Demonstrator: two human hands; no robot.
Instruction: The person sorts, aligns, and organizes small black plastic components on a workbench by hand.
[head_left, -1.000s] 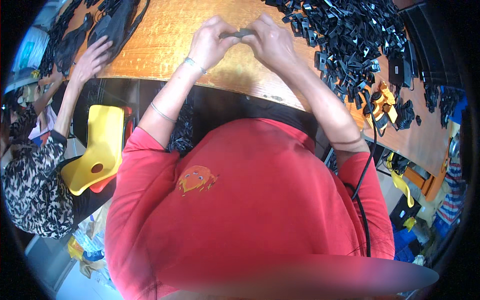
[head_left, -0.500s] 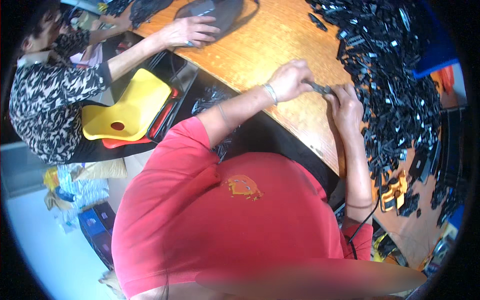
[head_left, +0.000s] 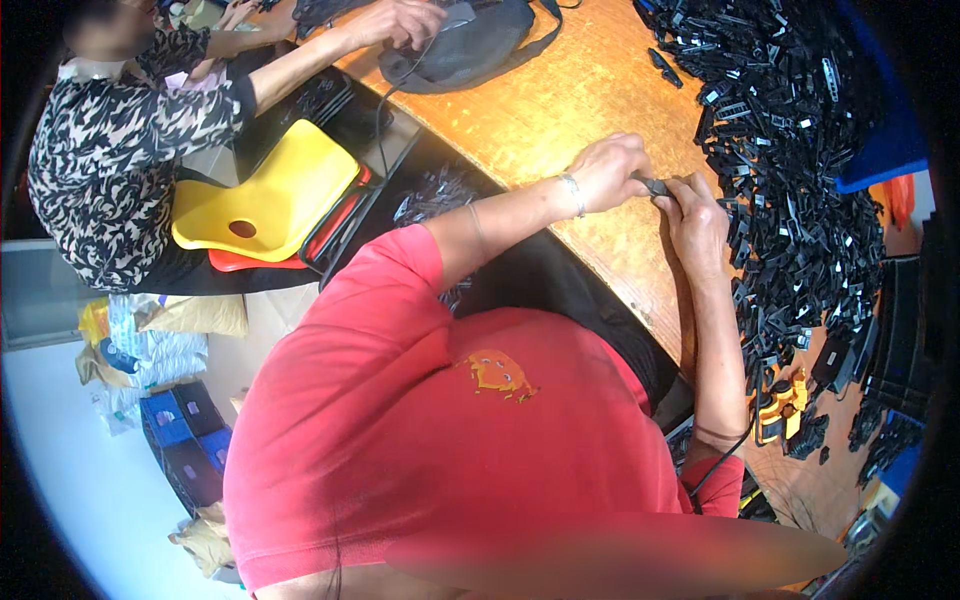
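Between my two hands, just above the wooden table (head_left: pixel 600 235), is a small black plastic piece (head_left: pixel 652 186). My left hand (head_left: pixel 608 172), with a bracelet at the wrist, pinches its left end. At the other end, the thumb and fingers of my right hand (head_left: pixel 695 215) are closed on the same piece. My fingers cover much of it, so its exact kind cannot be made out. Right beside my right hand spreads a big heap of similar black plastic parts (head_left: pixel 790 200).
A co-worker's hand (head_left: pixel 405 22) is at a dark bag (head_left: pixel 465 50) on the table's far left. A yellow chair (head_left: pixel 275 195) stands left of the table. Near my right forearm lie a yellow-and-black object (head_left: pixel 778 408) and a black cable (head_left: pixel 725 452). A blue bin (head_left: pixel 885 165) borders the heap.
My head view has shifted slightly, moving the scene in the picture. Both my hands still hold the black piece, their fingers slightly regripped. The co-worker's hand has lifted from flat on the bag.
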